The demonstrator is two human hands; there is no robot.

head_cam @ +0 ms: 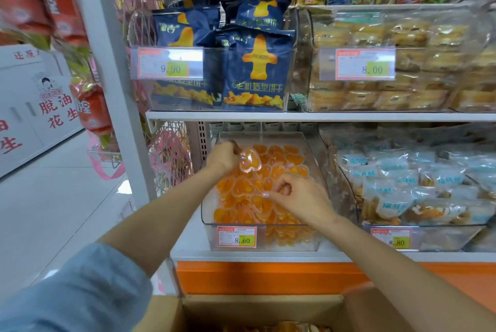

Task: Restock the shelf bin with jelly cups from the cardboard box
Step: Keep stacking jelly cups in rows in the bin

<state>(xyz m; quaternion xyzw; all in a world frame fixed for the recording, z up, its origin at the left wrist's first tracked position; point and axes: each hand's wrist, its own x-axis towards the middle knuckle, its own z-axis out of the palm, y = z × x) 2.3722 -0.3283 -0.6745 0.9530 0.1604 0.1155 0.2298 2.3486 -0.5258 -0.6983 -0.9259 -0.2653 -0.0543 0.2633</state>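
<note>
Over the rear left of the clear plastic shelf bin (268, 138): left hand (224, 156), fingers curled round one heart-shaped orange jelly cup (251, 162) that juts to its right, just above the pile. Right hand (298, 195): nearer the front, fingers curled low over the pile; whether it holds anything, cannot tell. Brown cardboard box (263, 307): below, nearest the body.

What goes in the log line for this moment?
left hand: holds jelly cup above bin | right hand: on cups in bin, grip unclear | cardboard box: open, below bin
</note>
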